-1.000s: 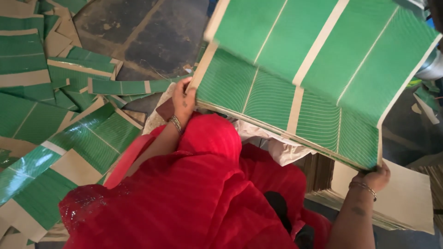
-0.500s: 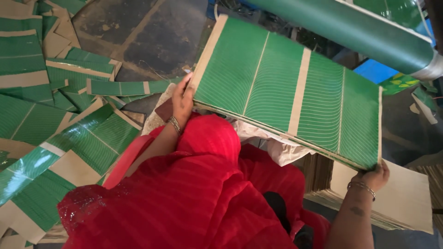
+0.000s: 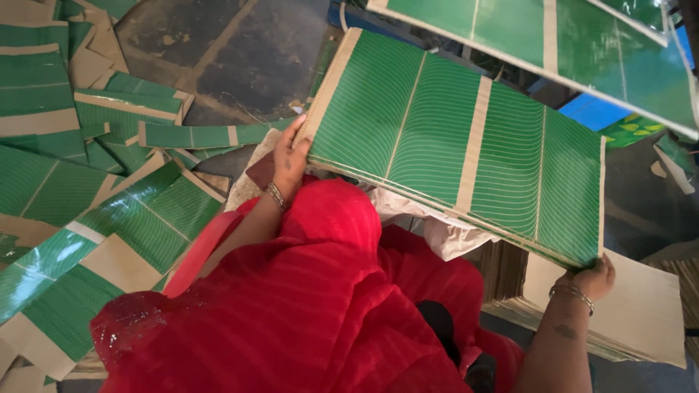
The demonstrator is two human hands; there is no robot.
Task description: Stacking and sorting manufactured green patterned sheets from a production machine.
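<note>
The left hand (image 3: 290, 156) grips the near-left corner of a stack of green striped sheets (image 3: 459, 142), fingers curled up over its edge. The right hand (image 3: 591, 278) clasps the opposite near-right corner — so the stack hangs between both hands, tilted, above a lap draped in red cloth (image 3: 306, 306). Just under the right hand lies a pile of plain tan sheets (image 3: 641, 313), touching the wrist. Another green sheet (image 3: 553, 44) hangs higher, at the top right. To the left, loose green and tan offcuts (image 3: 87, 167) litter the dark floor (image 3: 218, 51) — overlapping in disorder.
</note>
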